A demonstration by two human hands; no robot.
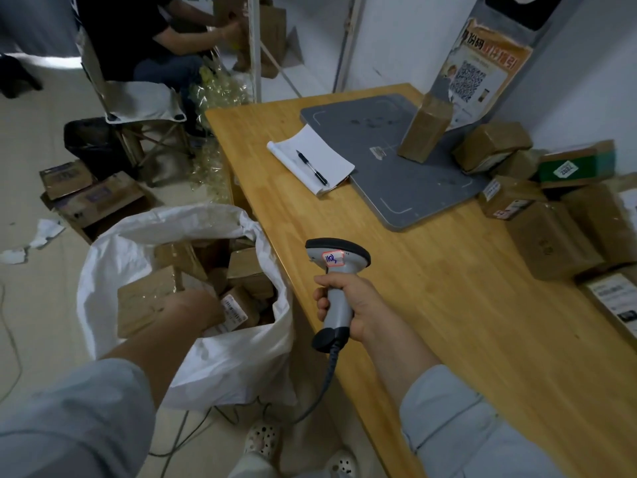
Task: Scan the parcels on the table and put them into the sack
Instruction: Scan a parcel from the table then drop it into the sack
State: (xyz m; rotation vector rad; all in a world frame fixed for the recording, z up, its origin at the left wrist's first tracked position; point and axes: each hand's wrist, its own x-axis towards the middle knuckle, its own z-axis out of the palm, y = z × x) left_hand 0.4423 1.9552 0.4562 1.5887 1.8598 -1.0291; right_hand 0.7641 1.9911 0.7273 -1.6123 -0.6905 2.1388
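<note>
My left hand [193, 310] reaches down into the open white sack [241, 360] on the floor and holds a brown taped parcel [144, 298] over several parcels lying inside; the hand and parcel are blurred. My right hand [358, 305] grips the handle of a grey barcode scanner [336, 257], held upright above the near edge of the wooden table [431, 305]. A pile of brown parcels [551, 243] lies at the table's right side. One more parcel [425, 132] stands on the grey pad.
A grey flat pad [396, 188] and a notepad with a pen [310, 160] lie on the table's far half. The scanner's cable [324, 384] hangs to the floor. Cardboard boxes [93, 198], a folding chair [138, 108] and a seated person [148, 36] are at the left.
</note>
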